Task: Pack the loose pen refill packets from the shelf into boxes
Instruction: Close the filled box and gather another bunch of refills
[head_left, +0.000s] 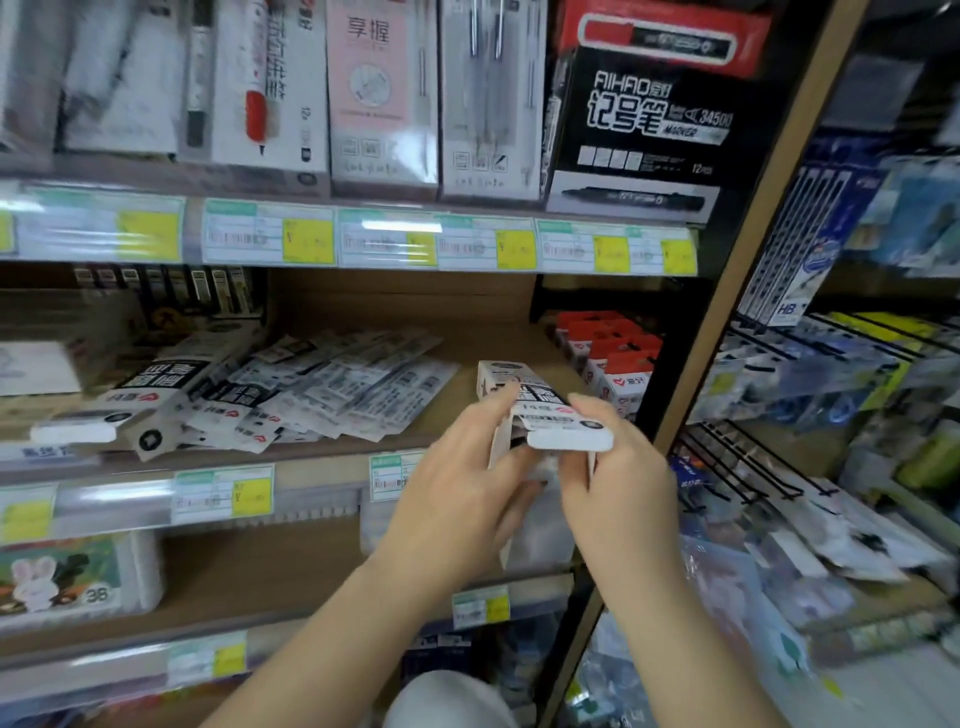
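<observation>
Slim white cardboard box (540, 400), black print, near-end flap open, held in front of the wooden shelf (498, 343). Left hand (467, 478) grip curled round its left side; right hand (618, 467) grip clamped on the flap end. Flat glossy refill packets (353, 384) heaped on the shelf, left of the box, clear of both hands.

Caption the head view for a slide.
Left hand and right hand hold a box beside loose refill packets on the shelf.

Two bare forearms end in the left hand (457, 499) and right hand (618, 483); pale grey clothing (447, 699) shows near, below them.
</observation>
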